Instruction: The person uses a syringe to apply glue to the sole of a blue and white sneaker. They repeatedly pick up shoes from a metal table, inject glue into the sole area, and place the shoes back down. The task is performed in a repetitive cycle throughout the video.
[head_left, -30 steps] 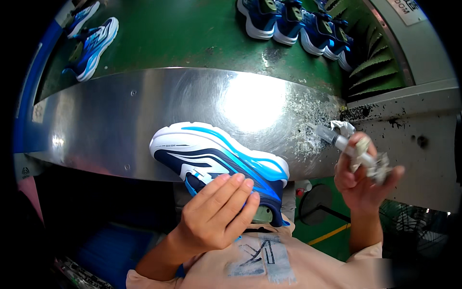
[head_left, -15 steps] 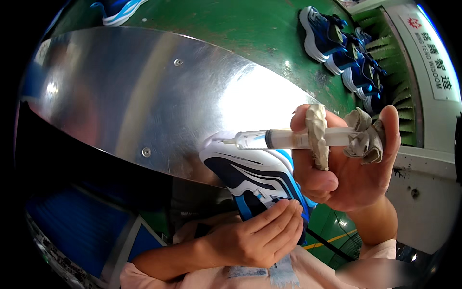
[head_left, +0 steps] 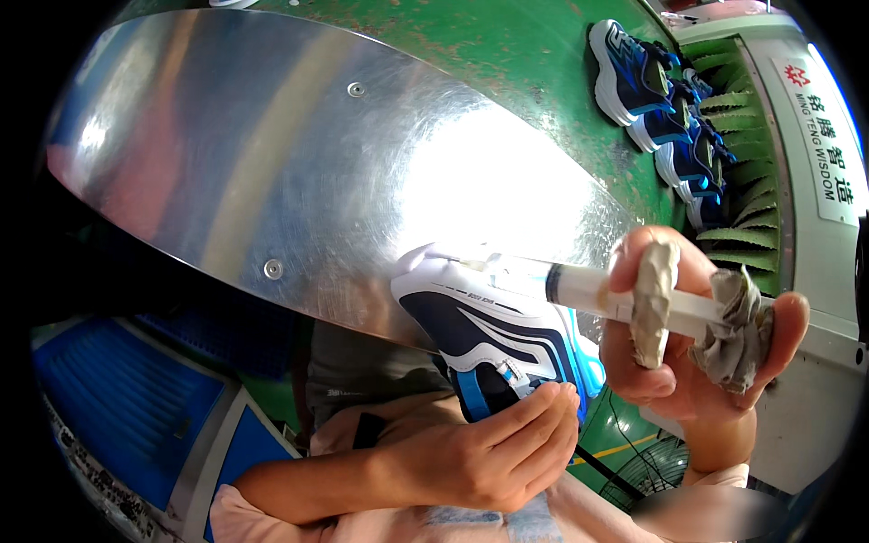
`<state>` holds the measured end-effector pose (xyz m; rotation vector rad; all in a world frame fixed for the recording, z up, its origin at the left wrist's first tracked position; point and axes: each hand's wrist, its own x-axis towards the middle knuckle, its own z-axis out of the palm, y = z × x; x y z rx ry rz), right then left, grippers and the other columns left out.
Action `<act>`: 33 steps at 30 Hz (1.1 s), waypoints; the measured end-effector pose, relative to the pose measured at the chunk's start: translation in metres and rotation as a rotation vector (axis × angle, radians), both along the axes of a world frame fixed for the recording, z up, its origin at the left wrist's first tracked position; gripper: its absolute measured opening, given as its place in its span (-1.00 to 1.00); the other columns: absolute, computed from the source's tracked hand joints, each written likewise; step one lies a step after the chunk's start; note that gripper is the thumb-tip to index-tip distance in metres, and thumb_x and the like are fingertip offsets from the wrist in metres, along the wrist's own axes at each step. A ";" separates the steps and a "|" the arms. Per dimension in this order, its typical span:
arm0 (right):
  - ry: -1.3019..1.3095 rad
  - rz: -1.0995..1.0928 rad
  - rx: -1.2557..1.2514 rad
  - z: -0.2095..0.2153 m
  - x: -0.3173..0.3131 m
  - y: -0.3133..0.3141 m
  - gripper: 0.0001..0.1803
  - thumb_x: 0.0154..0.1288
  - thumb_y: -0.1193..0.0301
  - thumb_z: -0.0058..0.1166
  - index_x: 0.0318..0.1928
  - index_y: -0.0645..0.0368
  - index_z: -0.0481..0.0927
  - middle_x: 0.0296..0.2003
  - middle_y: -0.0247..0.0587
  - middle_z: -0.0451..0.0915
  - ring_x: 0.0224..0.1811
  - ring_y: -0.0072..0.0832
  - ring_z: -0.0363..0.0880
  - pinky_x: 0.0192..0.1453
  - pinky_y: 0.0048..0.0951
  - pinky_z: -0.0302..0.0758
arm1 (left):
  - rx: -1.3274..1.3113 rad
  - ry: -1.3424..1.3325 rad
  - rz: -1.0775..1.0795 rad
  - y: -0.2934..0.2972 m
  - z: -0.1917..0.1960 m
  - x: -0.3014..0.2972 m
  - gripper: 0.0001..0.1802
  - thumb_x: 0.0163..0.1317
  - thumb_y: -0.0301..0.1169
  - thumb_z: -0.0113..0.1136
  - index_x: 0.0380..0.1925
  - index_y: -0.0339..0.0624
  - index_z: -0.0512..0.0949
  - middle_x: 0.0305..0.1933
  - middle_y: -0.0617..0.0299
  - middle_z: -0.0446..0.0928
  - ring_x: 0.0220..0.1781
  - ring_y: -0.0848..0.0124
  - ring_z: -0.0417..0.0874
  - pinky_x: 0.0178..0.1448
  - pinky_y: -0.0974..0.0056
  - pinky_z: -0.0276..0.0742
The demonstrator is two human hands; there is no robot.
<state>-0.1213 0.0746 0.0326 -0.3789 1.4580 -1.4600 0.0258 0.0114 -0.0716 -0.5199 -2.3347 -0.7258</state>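
My left hand grips a white, navy and light-blue sports shoe by its collar, fingers pressed together. The shoe lies on its side with its white sole edge turned away from me, against the metal plate. My right hand is closed around a clear syringe with a dark plunger seal. Tan and grey wrapping covers its finger flange and plunger end. The syringe's thin tip points left and lies at the seam between the white sole and the upper; glare blurs the exact contact.
A shiny metal plate with screws spreads beyond the shoe. Several blue shoes stand on the green surface at far right, beside a white machine with green curtain strips. Blue panels are at lower left, a fan at lower right.
My right hand and the syringe have moved right and slightly down, and the syringe now slants, its tip nearer the sole seam. The left hand keeps its grip; the view has shifted a little.
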 end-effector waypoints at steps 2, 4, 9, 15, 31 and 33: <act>0.081 0.003 0.103 0.005 0.001 0.011 0.10 -0.08 -0.58 -0.19 -0.06 0.34 0.24 -0.73 -0.40 0.31 -0.77 -0.75 0.21 -0.73 -0.75 0.12 | -0.007 -0.014 0.002 -0.001 0.001 0.001 -0.85 0.17 -0.43 0.09 -0.30 -0.21 0.60 -0.21 0.22 0.62 -0.05 0.35 0.64 0.17 0.25 0.50; -0.058 -0.028 -0.082 0.000 -0.001 0.037 0.17 -0.08 -0.57 -0.19 0.02 0.42 0.22 -0.61 -0.38 0.35 -0.63 -0.73 0.26 -0.57 -0.73 0.18 | -0.006 -0.029 -0.011 -0.001 0.002 0.000 -0.85 0.17 -0.43 0.08 -0.30 -0.20 0.60 -0.20 0.21 0.62 -0.05 0.35 0.64 0.17 0.24 0.49; -0.155 -0.059 -0.223 -0.010 0.006 0.083 0.21 -0.06 -0.55 -0.21 0.09 0.48 0.20 -0.52 -0.38 0.35 -0.49 -0.70 0.29 -0.41 -0.68 0.24 | 0.019 -0.101 -0.013 0.004 0.005 0.004 -0.85 0.16 -0.45 0.10 -0.29 -0.17 0.61 -0.16 0.16 0.64 -0.04 0.31 0.65 0.19 0.22 0.48; -0.124 -0.142 -0.191 -0.020 0.031 0.119 0.17 -0.07 -0.52 -0.18 0.11 0.41 0.21 -0.48 -0.41 0.31 -0.47 -0.69 0.26 -0.39 -0.67 0.22 | -0.017 -0.139 -0.014 0.005 0.010 0.004 -0.84 0.13 -0.48 0.13 -0.28 -0.14 0.62 -0.15 0.16 0.65 -0.01 0.26 0.64 0.15 0.20 0.50; -0.447 -0.239 -0.157 -0.028 0.058 0.191 0.28 -0.30 -0.39 0.23 0.23 0.37 0.14 -0.15 -0.23 0.41 -0.20 -0.62 0.37 -0.14 -0.61 0.36 | -0.166 -0.150 0.045 0.016 0.023 -0.002 -0.84 0.08 -0.51 0.18 -0.30 -0.19 0.62 -0.16 0.09 0.64 -0.02 0.17 0.64 0.11 0.11 0.55; -0.491 -0.256 -0.240 -0.036 0.059 0.202 0.28 -0.32 -0.39 0.24 0.22 0.38 0.15 -0.17 -0.22 0.42 -0.22 -0.63 0.38 -0.15 -0.63 0.36 | -0.194 -0.150 0.044 0.017 0.022 -0.005 -0.85 0.07 -0.50 0.18 -0.31 -0.19 0.62 -0.16 0.08 0.64 -0.03 0.17 0.65 0.09 0.10 0.57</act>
